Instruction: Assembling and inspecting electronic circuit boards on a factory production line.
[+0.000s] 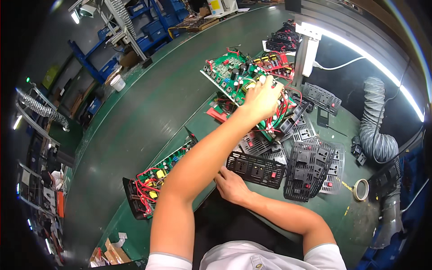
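My left hand (263, 100) reaches far across the bench, its fingers closed on tall parts of a green circuit board (227, 67). The board is tilted and lies over a heap of other boards and panels. Red and green wires (281, 112) and a black fan (294, 119) sit at its right end. Closer to me, my right hand (231, 185) is at the bench edge with its fingers bent together. It is right beside the left end of a black slotted socket panel (256, 170). My left forearm partly covers its fingertips, so what they hold, if anything, is hidden.
A second board with red wires and yellow parts (153, 189) lies left of my left arm. More socket panels (308, 168) overlap on the right, near a tape roll (361, 190). Red boards (274, 63), a lit tube lamp (360, 51) and a flexible duct (375, 117) stand beyond.
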Available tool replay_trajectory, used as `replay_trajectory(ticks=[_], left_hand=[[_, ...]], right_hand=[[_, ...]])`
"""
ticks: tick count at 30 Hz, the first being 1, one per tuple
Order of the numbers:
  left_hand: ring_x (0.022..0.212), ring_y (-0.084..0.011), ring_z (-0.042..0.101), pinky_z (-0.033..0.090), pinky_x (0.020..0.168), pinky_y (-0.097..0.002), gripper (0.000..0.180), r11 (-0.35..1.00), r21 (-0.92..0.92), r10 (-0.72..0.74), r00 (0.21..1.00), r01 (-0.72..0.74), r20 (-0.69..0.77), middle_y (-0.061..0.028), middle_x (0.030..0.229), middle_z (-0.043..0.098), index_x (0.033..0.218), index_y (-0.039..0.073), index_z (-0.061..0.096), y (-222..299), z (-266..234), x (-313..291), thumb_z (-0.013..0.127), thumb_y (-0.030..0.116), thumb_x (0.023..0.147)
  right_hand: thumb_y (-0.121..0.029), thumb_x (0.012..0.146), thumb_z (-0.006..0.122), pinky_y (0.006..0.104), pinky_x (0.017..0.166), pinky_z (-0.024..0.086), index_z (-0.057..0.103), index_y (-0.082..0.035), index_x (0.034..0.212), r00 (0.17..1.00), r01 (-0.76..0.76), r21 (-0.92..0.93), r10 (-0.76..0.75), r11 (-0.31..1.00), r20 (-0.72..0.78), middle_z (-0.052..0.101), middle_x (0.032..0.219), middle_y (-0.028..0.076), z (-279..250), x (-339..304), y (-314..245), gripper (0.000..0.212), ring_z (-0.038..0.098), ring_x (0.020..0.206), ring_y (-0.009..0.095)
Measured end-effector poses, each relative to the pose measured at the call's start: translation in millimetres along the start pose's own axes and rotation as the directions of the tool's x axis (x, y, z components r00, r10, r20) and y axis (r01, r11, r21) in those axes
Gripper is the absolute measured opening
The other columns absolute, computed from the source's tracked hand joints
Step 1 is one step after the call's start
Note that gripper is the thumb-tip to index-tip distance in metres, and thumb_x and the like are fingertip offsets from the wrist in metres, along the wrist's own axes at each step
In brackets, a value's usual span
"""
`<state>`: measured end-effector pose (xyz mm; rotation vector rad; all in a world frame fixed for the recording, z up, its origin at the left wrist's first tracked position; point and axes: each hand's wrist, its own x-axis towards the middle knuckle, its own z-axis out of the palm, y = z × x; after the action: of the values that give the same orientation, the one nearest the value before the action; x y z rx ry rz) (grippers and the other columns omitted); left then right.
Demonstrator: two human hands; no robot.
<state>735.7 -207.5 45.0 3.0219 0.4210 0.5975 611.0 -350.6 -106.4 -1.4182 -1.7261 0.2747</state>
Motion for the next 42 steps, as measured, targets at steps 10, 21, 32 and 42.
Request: replay_trajectory(ticks=[10, 21, 32, 42], left_hand=[[0.126, -0.041, 0.046, 0.041, 0.105, -0.0446, 0.05, 0.96, 0.045, -0.276, 0.961, 0.277, -0.01, -0.0221, 0.14, 0.043, 0.13, 0.009, 0.054, -113.9, -144.0, -186.0, 0.067, 0.019, 0.082], [0.115, -0.0215, 0.056, 0.046, 0.094, -0.0339, 0.034, 0.575, -0.213, -0.817, 0.568, 0.79, -0.098, -0.0077, 0.128, 0.056, 0.12, 0.005, 0.062, -159.8, -188.2, -441.9, 0.063, 0.009, 0.086], [0.101, -0.0213, 0.06, 0.048, 0.083, -0.0324, 0.035, 0.602, -0.304, -0.779, 0.627, 0.739, -0.016, -0.0085, 0.118, 0.062, 0.118, 0.003, 0.063, -152.1, -205.1, -468.3, 0.06, 0.008, 0.083], [0.115, -0.033, 0.051, 0.042, 0.098, -0.0422, 0.038, 0.718, -0.233, -0.632, 0.754, 0.656, 0.178, -0.0108, 0.121, 0.058, 0.104, 0.011, 0.07, -57.4, -166.8, -477.7, 0.062, -0.006, 0.071]], right_hand=[[-0.003, 0.082, 0.061, 0.0434, 0.076, 0.053, 0.059, -0.001, 0.109, 1.0, -0.026, -0.038, 0.026, 0.999, -0.016, 0.052, 0.12, 0.02, -5.8, 3.4, -2.2, 0.027, 0.061, 0.094, 0.039], [0.008, 0.081, 0.06, 0.0386, 0.075, 0.052, 0.061, -0.002, 0.106, 0.994, -0.06, -0.034, 0.057, 0.998, -0.094, 0.049, 0.12, 0.021, -5.1, 11.8, -13.4, 0.026, 0.06, 0.091, 0.033], [-0.013, 0.076, 0.059, 0.0356, 0.076, 0.051, 0.06, -0.003, 0.113, 0.676, 0.525, -0.006, -0.413, 0.851, 0.61, 0.058, 0.117, 0.013, 64.6, 28.3, -121.1, 0.038, 0.061, 0.087, 0.024], [-0.014, 0.076, 0.058, 0.0329, 0.071, 0.044, 0.06, -0.006, 0.092, 0.665, 0.576, -0.11, -0.386, 0.81, 0.64, 0.052, 0.087, 0.005, 81.1, 39.3, -125.5, 0.018, 0.055, 0.084, 0.02]])
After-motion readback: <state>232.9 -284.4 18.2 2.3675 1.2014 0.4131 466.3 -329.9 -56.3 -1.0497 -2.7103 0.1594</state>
